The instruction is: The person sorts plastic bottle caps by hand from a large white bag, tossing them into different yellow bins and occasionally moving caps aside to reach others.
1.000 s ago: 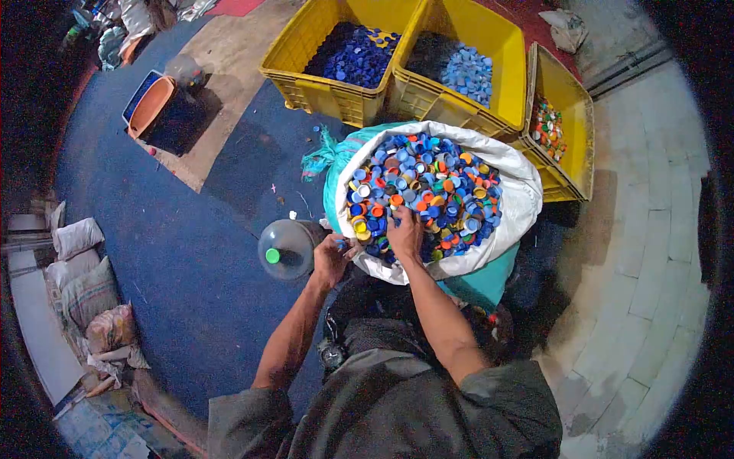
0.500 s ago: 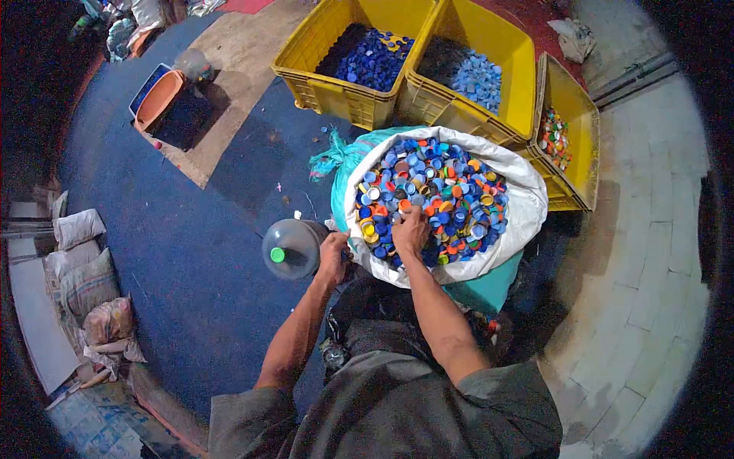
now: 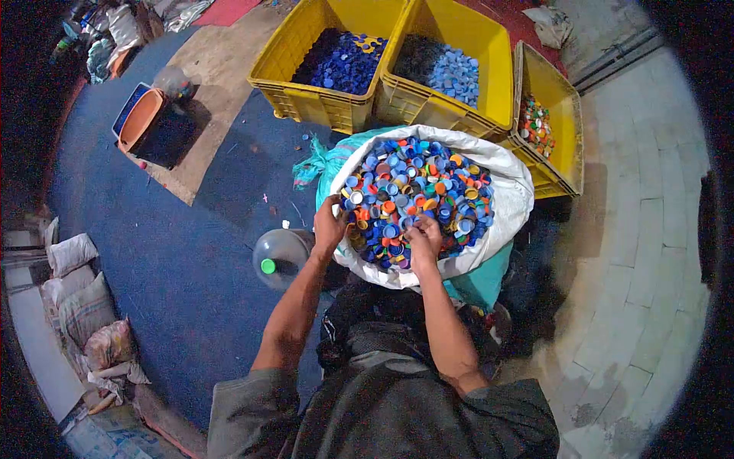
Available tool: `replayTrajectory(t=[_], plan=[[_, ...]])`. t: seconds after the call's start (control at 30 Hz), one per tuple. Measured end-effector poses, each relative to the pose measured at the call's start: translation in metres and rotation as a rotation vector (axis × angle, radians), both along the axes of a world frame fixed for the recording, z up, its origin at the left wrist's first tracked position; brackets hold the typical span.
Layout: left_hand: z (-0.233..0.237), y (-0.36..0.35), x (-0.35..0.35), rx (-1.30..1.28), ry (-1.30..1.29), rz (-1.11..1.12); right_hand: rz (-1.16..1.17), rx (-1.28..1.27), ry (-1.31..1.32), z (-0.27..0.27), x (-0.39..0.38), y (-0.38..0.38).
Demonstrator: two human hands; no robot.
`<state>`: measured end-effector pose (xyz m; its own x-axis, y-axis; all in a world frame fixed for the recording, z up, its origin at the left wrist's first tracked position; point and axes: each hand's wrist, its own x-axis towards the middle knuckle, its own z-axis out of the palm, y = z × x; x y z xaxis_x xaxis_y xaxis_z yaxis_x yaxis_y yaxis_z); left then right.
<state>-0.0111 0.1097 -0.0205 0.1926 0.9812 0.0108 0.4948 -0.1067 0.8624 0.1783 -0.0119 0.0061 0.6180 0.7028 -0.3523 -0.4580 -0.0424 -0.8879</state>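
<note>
A white sack (image 3: 514, 195) stands with its mouth rolled back, filled with loose bottle caps (image 3: 428, 183) in blue, orange, yellow, white and other colours. My left hand (image 3: 329, 229) is at the sack's left rim, fingers curled towards the caps; whatever they hold is hidden. Over the near part of the pile, my right hand (image 3: 425, 245) has its thumb and fingers drawn together at a cap, which is partly covered. Left of the sack lies a big clear plastic bottle (image 3: 283, 249) with a green cap.
Behind the sack stand three yellow crates: one (image 3: 321, 103) with dark blue caps, one (image 3: 447, 115) with light blue caps, and a tilted one (image 3: 562, 115) with mixed caps. An orange tub (image 3: 141, 120) is at far left. Stuffed sacks (image 3: 88, 302) line the left side.
My left hand has risen from beside the big bottle to the sack's rim. My right hand has shifted slightly right and nearer me over the caps. The whole view has moved a little.
</note>
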Motion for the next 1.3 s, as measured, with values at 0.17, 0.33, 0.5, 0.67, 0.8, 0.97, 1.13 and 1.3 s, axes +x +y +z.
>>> replayTrajectory(t=[0.17, 0.33, 0.5, 0.67, 0.8, 0.97, 1.13, 1.3], plan=[[-0.002, 0.010, 0.003, 0.040, 0.137, -0.161, 0.082, 0.225, 0.582, 0.005, 0.018, -0.024], [0.007, 0.017, 0.007, -0.061, 0.185, -0.245, 0.023, 0.225, 0.725, 0.021, 0.013, -0.035], [0.013, 0.020, 0.005, -0.018, 0.226, -0.300, 0.035, 0.216, 0.738, 0.027, 0.013, -0.034], [0.018, 0.024, 0.009, -0.036, 0.250, -0.305, 0.158, 0.096, 0.566, 0.018, 0.015, -0.035], [0.021, 0.025, 0.014, 0.021, 0.292, -0.333, 0.273, -0.098, 0.297, 0.023, 0.009, -0.030], [0.011, 0.028, 0.012, -0.025, 0.309, -0.344, 0.663, -0.393, -0.660, 0.008, 0.012, -0.033], [0.008, 0.025, 0.005, -0.059, 0.070, -0.243, 0.633, -0.586, -0.976, 0.050, 0.003, -0.025], [0.007, 0.010, -0.003, -0.682, -0.550, 0.043, 0.491, -0.380, -0.912, -0.007, 0.023, -0.015]])
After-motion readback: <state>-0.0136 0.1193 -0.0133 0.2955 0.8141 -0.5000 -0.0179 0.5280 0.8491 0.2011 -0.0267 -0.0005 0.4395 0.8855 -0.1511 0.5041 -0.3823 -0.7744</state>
